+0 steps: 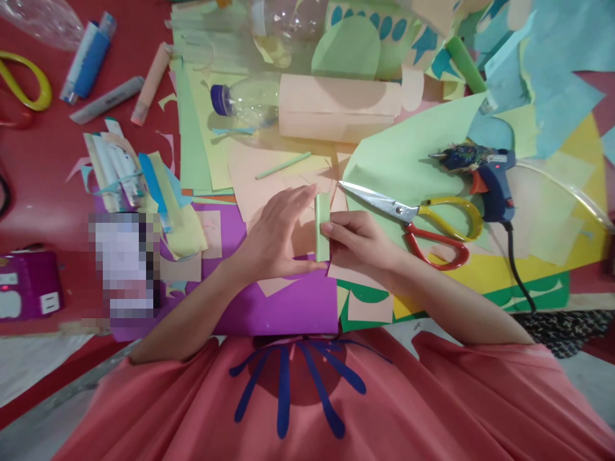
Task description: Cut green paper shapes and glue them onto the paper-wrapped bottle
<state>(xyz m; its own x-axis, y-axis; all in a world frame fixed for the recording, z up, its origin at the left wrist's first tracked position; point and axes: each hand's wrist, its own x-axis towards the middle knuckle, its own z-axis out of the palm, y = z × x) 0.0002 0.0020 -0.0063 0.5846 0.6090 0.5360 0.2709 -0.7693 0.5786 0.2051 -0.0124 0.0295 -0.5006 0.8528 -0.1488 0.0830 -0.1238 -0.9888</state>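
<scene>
Green strip [323, 224] left of scissors [399, 210]; right hand [360, 237] pinches it; left hand [269, 240] curved round its ends, can't tell if gripping; loose pinch might drop strip; hard squeeze might bend it.

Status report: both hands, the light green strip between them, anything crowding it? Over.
Right hand pinching light green paper strip. Left hand spread wide alongside, contact unclear. Scissors lying close by right hand, clear of strip.
</scene>
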